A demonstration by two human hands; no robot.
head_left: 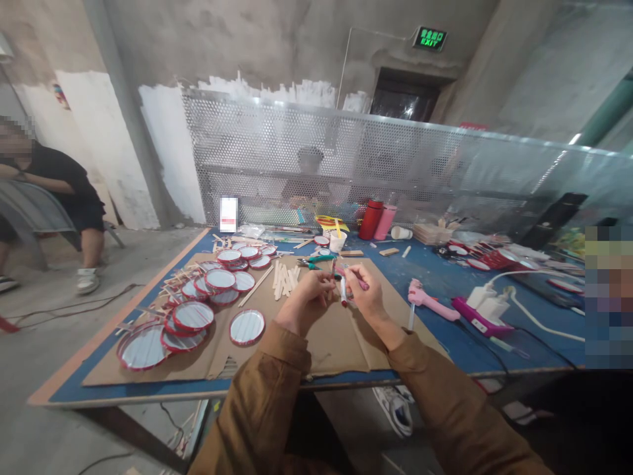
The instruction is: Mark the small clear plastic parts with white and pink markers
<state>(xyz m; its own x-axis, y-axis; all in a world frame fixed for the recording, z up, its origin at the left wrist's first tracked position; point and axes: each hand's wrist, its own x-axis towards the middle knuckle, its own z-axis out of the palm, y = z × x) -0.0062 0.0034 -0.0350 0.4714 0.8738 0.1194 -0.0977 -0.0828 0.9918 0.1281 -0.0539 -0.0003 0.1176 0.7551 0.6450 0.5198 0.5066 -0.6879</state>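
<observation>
My left hand (310, 298) is closed over the cardboard sheet (324, 353), fingers pinched near a thin upright reddish piece (333, 265); what exactly they grip is too small to tell. Just to its right, my right hand (366, 297) is closed around a slim pink tool (364, 285) whose kind I cannot make out. Below the right fingertips is a small white piece with a red end (343, 291). Pale wooden sticks (284, 280) lie beyond the left hand. A round, red-rimmed disc (246, 327) rests left of my left forearm, beside a heap of similar discs (192, 316).
Teal-handled pliers (311, 263), a paper cup (337, 240), a red bottle (370, 220) and a pink bottle (385, 222) stand or lie farther back. Rightward are a pink glue gun (431, 300) and a purple power strip (479, 318) with cords. A person (54, 178) sits far left.
</observation>
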